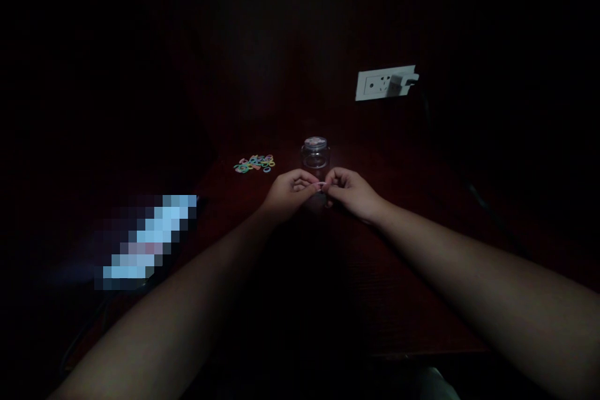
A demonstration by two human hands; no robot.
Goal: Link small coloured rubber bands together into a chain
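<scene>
My left hand (291, 194) and my right hand (350, 192) meet over the dark red table, thumbs and fingers pinched. Between their fingertips is a small pale pink hair tie (322, 183), gripped from both sides. Just behind the hands stands a clear lidded jar (315, 156), upright, its lower part partly covered by my fingers. To the left of the jar lies a loose pile of small hair ties (255, 164) in pink, yellow, green and blue.
A lit, blurred-out screen (152, 240) glows at the left, with a cable near it. On the back wall is a white socket plate (385, 83) with a plug in it. The table's front edge (422, 355) runs below my arms. The surroundings are very dark.
</scene>
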